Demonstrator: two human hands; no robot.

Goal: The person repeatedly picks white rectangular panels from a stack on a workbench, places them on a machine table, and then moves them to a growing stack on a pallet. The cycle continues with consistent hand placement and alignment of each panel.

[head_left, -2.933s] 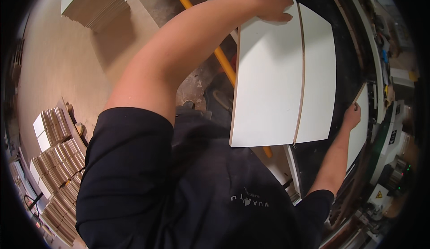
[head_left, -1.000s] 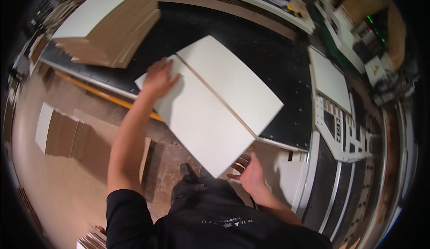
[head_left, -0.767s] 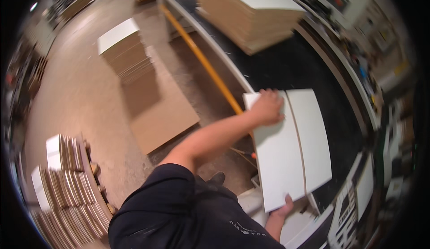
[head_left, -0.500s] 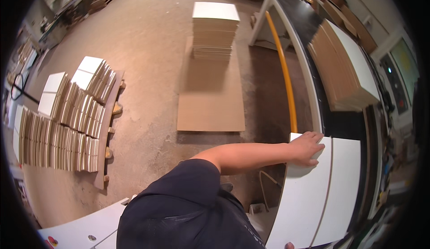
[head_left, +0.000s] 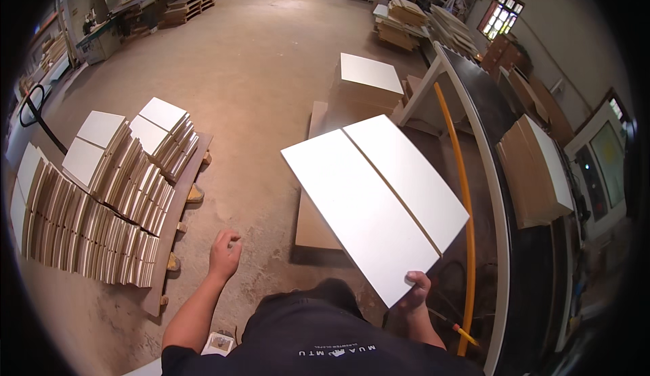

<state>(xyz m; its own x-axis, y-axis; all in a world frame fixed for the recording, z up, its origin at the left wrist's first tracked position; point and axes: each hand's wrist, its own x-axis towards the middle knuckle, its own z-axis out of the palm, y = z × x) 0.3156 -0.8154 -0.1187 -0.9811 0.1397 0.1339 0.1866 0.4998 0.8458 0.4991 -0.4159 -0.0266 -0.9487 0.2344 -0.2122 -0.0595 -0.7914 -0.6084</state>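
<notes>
A white rectangular panel (head_left: 352, 193) with a dark groove running across it hangs tilted in the air ahead of me. My right hand (head_left: 416, 289) grips its near corner, thumb on the white face and the other fingers mostly hidden underneath. Off to the left, my left hand (head_left: 225, 253) is over the floor, touching nothing. Its fingers are loosely bent and apart from the thumb, with nothing between them.
Stacked grooved white panels (head_left: 101, 139) fill a pallet (head_left: 183, 222) at left. Beyond the held panel stands a pile of white-topped boards (head_left: 369, 71). A black-topped table (head_left: 525, 268) runs along the right, carrying another board stack (head_left: 535, 173); an orange bar (head_left: 462, 193) lies along its near side.
The grooved panel has left the right-hand table and now hangs in my right hand. My left hand has let go and swung across to the left. The view has tipped up.
</notes>
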